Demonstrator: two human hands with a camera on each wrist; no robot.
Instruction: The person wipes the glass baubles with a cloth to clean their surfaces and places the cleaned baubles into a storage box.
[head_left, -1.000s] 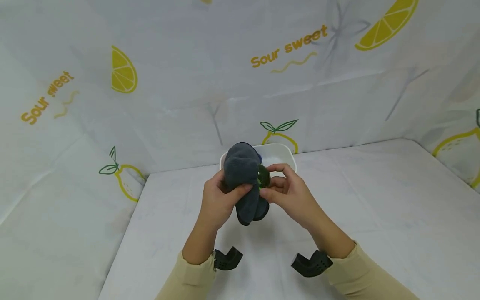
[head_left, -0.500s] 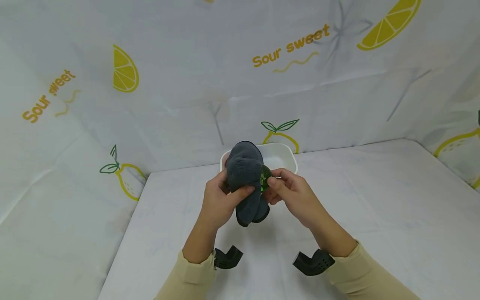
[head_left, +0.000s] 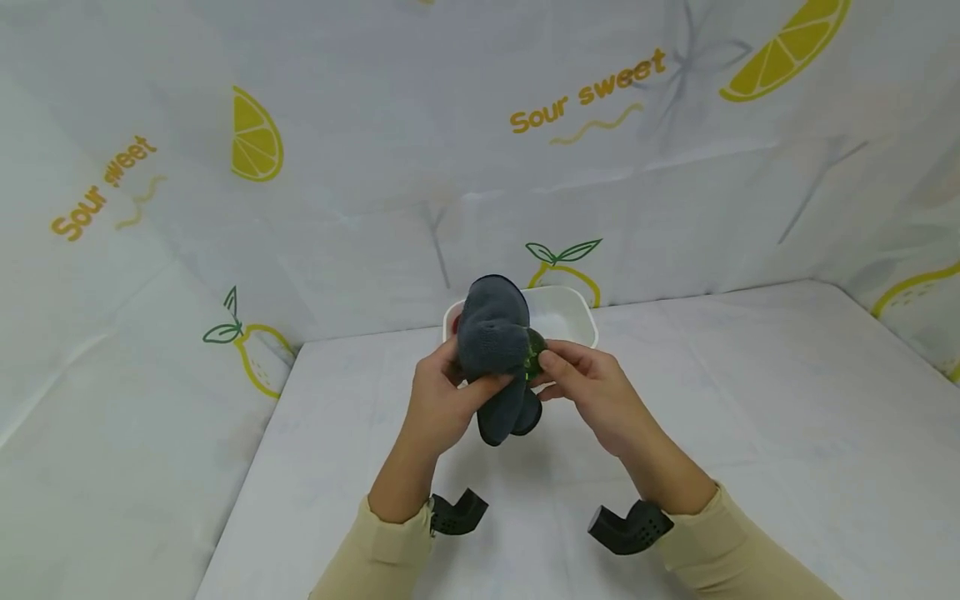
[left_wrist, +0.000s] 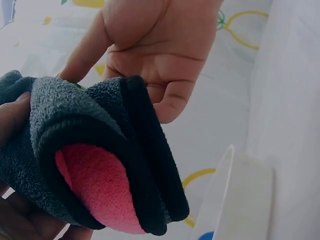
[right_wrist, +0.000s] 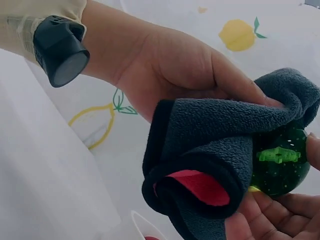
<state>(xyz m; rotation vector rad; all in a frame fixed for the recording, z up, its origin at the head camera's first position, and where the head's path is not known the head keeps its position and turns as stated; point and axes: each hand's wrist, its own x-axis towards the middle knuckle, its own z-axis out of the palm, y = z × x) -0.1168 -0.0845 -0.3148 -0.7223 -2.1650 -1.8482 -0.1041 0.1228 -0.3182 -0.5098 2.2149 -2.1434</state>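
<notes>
Hands working a cloth over a ball

Left hand [head_left: 438, 400] grips the grey cloth [head_left: 491, 346] — wrapped against the green ball [right_wrist: 280, 160], which the right hand [head_left: 592, 392] pinches just beside it, above the table [head_left: 750, 400].

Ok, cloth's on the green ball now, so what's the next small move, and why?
Probably turn the ball a little in the right hand and rub on with the cloth. The left hand grips the cloth over one side only; the side by the right fingertips is bare.
</notes>
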